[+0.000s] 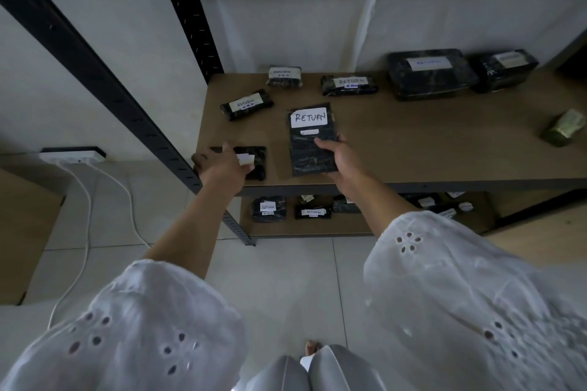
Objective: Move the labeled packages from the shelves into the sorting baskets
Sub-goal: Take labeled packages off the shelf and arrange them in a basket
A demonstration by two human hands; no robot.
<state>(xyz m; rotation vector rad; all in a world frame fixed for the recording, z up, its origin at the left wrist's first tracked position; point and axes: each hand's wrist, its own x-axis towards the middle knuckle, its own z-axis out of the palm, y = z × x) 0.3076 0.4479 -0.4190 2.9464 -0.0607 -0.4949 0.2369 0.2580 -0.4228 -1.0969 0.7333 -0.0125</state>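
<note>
Two hands reach over the brown wooden shelf board across the middle of the frame, so the step in hand looks like picking up, with nothing yet carried off. The right hand grips the flat black plastic pouch with the white hand-lettered RETURN label, thumb on its top face and fingers curled round its right edge. The pouch sits at the centre of the frame, its near end close to the board's front edge; whether it is lifted clear I cannot tell.

Left of centre, the left hand has its fingers straight and spread over the left part of a small black wrapped package with a white slip. It holds nothing, and whether it touches the wrap is unclear.

The next move likely calls for the left fingers to close round that package, then for both items to be lifted and carried to the sorting baskets, none of which is in view. Other black labelled packages lie further back, upper middle, and on the lower shelf below.
</note>
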